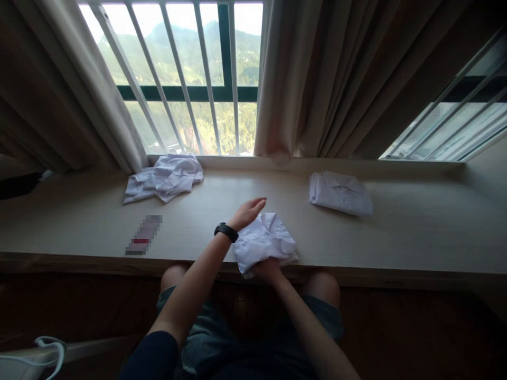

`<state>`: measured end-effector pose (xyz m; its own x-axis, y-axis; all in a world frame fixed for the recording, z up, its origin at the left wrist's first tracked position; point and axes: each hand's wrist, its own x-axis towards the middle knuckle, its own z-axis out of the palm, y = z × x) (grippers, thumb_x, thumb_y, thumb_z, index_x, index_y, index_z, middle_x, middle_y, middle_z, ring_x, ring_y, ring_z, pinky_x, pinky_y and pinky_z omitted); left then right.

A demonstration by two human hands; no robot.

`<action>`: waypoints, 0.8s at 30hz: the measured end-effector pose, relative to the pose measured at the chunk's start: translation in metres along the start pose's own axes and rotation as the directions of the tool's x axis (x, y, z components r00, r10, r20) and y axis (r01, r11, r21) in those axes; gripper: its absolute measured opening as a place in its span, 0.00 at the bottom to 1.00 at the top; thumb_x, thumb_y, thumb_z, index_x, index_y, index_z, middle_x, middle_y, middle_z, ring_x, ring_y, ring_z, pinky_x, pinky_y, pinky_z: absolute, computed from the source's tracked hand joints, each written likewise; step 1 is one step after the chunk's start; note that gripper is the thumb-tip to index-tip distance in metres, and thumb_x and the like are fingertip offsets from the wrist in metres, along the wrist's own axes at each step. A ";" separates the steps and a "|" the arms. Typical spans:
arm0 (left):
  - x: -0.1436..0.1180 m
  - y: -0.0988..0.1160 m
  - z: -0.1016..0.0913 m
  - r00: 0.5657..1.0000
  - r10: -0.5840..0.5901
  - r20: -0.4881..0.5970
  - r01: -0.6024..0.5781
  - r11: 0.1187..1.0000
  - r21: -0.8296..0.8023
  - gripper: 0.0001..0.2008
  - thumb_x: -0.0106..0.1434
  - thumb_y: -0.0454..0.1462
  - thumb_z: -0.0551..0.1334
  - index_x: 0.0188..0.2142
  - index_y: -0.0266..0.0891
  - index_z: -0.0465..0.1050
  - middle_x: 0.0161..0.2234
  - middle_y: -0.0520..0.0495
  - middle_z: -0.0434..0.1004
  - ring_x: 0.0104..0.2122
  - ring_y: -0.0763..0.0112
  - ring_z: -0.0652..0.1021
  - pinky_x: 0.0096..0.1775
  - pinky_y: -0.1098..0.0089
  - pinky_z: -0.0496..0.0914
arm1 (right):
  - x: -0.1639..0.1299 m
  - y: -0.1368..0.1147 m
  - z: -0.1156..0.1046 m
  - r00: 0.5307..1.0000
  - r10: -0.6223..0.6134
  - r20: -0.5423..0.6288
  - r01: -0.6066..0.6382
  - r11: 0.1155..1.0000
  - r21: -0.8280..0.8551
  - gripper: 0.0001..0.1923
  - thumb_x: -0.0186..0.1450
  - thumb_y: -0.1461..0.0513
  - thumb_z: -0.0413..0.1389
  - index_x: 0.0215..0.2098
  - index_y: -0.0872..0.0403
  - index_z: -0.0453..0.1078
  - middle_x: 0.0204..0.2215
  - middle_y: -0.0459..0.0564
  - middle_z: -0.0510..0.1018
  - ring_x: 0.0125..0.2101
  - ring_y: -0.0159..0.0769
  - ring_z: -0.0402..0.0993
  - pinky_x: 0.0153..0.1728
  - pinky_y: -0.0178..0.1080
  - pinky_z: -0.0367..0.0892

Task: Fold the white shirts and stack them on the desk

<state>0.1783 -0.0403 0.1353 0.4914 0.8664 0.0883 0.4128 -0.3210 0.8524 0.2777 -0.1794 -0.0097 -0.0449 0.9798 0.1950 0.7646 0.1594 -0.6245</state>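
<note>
A folded white shirt (263,240) lies at the table's front edge, its collar toward the window. My left hand (249,212), with a black watch at the wrist, hovers at the shirt's upper left, palm turned inward. Its fingers are stretched out and hold nothing. At the near edge, my right hand (269,270) grips the shirt from below, its fingertips hidden by the cloth. To the right rests another neatly folded white shirt (340,194). Loosely crumpled white clothing (168,178) lies at the back left.
The pale table (415,227) runs along a barred window (190,84) with curtains (317,79). A pixelated oblong item (143,236) lies at the left front. A white cable (55,348) hangs over a pale surface at the lower left. My knees touch or nearly touch the table edge.
</note>
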 end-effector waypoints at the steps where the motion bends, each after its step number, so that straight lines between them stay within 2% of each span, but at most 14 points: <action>1: -0.004 -0.013 -0.008 0.999 -0.031 -0.018 0.032 0.998 0.057 0.29 0.68 0.51 0.52 0.59 0.36 0.71 0.58 0.40 0.74 0.57 0.61 0.74 0.58 0.65 0.65 | -0.009 0.000 -0.004 0.996 0.080 -0.036 -0.075 0.990 0.120 0.17 0.59 0.55 0.56 0.42 0.54 0.77 0.38 0.53 0.82 0.41 0.44 0.76 0.43 0.40 0.70; 2: -0.008 -0.027 -0.016 0.997 -0.081 -0.021 0.083 0.987 0.136 0.29 0.67 0.52 0.54 0.58 0.35 0.71 0.58 0.39 0.74 0.57 0.60 0.74 0.59 0.64 0.64 | -0.017 -0.002 -0.007 0.983 0.171 -0.065 -0.148 0.954 0.259 0.15 0.60 0.54 0.55 0.38 0.55 0.76 0.33 0.52 0.81 0.36 0.42 0.76 0.38 0.39 0.70; 3: -0.012 -0.041 -0.021 0.991 -0.130 0.002 0.127 0.968 0.216 0.30 0.65 0.53 0.56 0.58 0.35 0.71 0.59 0.39 0.73 0.58 0.58 0.73 0.59 0.64 0.63 | -0.025 -0.005 -0.010 0.954 0.287 -0.087 -0.218 0.864 0.454 0.15 0.60 0.53 0.55 0.35 0.56 0.75 0.30 0.51 0.79 0.33 0.40 0.75 0.35 0.38 0.69; 5: -0.018 -0.065 -0.024 0.971 -0.227 0.068 0.193 0.925 0.327 0.32 0.62 0.55 0.58 0.58 0.36 0.71 0.60 0.39 0.72 0.59 0.56 0.72 0.59 0.65 0.63 | -0.033 -0.013 -0.012 0.861 0.507 -0.041 -0.289 0.552 0.782 0.18 0.61 0.49 0.55 0.34 0.56 0.72 0.29 0.49 0.78 0.31 0.38 0.73 0.31 0.36 0.67; 7: -0.023 -0.084 -0.020 0.950 -0.295 0.107 0.236 0.897 0.373 0.33 0.58 0.55 0.63 0.57 0.38 0.71 0.58 0.39 0.73 0.57 0.54 0.73 0.56 0.65 0.65 | -0.035 -0.019 -0.011 0.772 0.632 0.066 -0.319 0.296 0.901 0.22 0.59 0.45 0.57 0.37 0.56 0.72 0.30 0.48 0.78 0.31 0.38 0.73 0.30 0.35 0.66; 9: -0.026 -0.098 -0.016 0.934 -0.344 0.092 0.285 0.877 0.386 0.34 0.53 0.54 0.66 0.55 0.38 0.71 0.53 0.38 0.77 0.52 0.53 0.76 0.51 0.64 0.68 | -0.031 -0.017 -0.008 0.699 0.705 0.120 -0.376 0.219 0.901 0.24 0.53 0.45 0.63 0.35 0.57 0.72 0.29 0.48 0.77 0.31 0.37 0.71 0.29 0.35 0.65; 11: -0.031 -0.108 -0.017 0.915 -0.396 0.073 0.339 0.856 0.391 0.34 0.50 0.54 0.68 0.51 0.37 0.72 0.47 0.38 0.80 0.47 0.52 0.78 0.45 0.64 0.70 | -0.026 -0.006 -0.009 0.669 0.735 0.109 -0.429 0.262 0.864 0.23 0.47 0.48 0.66 0.31 0.58 0.72 0.26 0.47 0.76 0.30 0.37 0.70 0.30 0.35 0.64; 12: -0.035 -0.112 -0.018 0.906 -0.417 0.069 0.360 0.848 0.389 0.33 0.48 0.54 0.69 0.48 0.37 0.72 0.44 0.40 0.80 0.44 0.53 0.79 0.42 0.65 0.70 | -0.024 0.001 -0.011 0.674 0.730 0.109 -0.448 0.287 0.846 0.22 0.47 0.49 0.66 0.30 0.58 0.72 0.26 0.47 0.76 0.30 0.37 0.70 0.30 0.35 0.63; 14: -0.045 -0.116 -0.023 0.899 -0.433 0.069 0.378 0.844 0.380 0.30 0.46 0.54 0.70 0.42 0.38 0.73 0.38 0.44 0.80 0.40 0.56 0.79 0.38 0.67 0.69 | -0.018 0.016 -0.020 0.721 0.680 0.137 -0.462 0.324 0.826 0.23 0.48 0.50 0.65 0.32 0.58 0.73 0.27 0.47 0.77 0.31 0.37 0.70 0.31 0.35 0.64; 16: -0.060 -0.116 -0.022 0.908 -0.416 0.050 0.370 0.851 0.373 0.26 0.49 0.55 0.68 0.39 0.40 0.71 0.36 0.46 0.79 0.38 0.59 0.78 0.37 0.69 0.67 | -0.008 0.027 -0.033 0.783 0.607 0.135 -0.430 0.372 0.823 0.25 0.49 0.49 0.65 0.37 0.58 0.73 0.31 0.49 0.79 0.33 0.38 0.72 0.33 0.36 0.66; 18: -0.077 -0.111 -0.015 0.928 -0.367 -0.062 0.365 0.866 0.343 0.22 0.56 0.56 0.63 0.37 0.41 0.68 0.34 0.48 0.77 0.37 0.62 0.76 0.36 0.69 0.66 | 0.006 0.032 -0.047 0.842 0.533 0.082 -0.358 0.439 0.824 0.28 0.51 0.46 0.64 0.41 0.58 0.72 0.35 0.52 0.79 0.35 0.38 0.73 0.35 0.37 0.68; 20: -0.094 -0.105 -0.001 0.922 -0.313 -0.227 0.367 0.893 0.262 0.21 0.61 0.56 0.58 0.34 0.41 0.66 0.32 0.48 0.76 0.34 0.64 0.75 0.35 0.69 0.65 | 0.019 0.034 -0.058 0.868 0.496 0.013 -0.296 0.497 0.816 0.31 0.52 0.42 0.61 0.43 0.58 0.71 0.37 0.53 0.79 0.35 0.39 0.74 0.36 0.37 0.69; 22: -0.110 -0.101 0.013 0.890 -0.308 -0.336 0.375 0.913 0.157 0.21 0.63 0.57 0.56 0.34 0.41 0.64 0.32 0.47 0.75 0.33 0.64 0.75 0.34 0.69 0.65 | 0.026 0.035 -0.065 0.850 0.526 -0.028 -0.311 0.544 0.779 0.33 0.54 0.40 0.59 0.44 0.58 0.70 0.35 0.54 0.80 0.34 0.40 0.74 0.34 0.38 0.69; 24: -0.122 -0.102 0.023 0.867 -0.363 -0.343 0.422 0.899 0.115 0.21 0.64 0.57 0.54 0.34 0.41 0.64 0.33 0.45 0.76 0.33 0.62 0.76 0.33 0.68 0.65 | 0.022 0.037 -0.066 0.807 0.587 -0.066 -0.400 0.625 0.670 0.32 0.55 0.40 0.59 0.45 0.57 0.70 0.32 0.54 0.79 0.32 0.42 0.75 0.33 0.39 0.68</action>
<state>0.0942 -0.1218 0.0252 0.0131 0.9984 -0.0559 0.6665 0.0329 0.7448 0.3471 -0.1598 0.0218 0.4548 0.8763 -0.1589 0.0654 -0.2107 -0.9754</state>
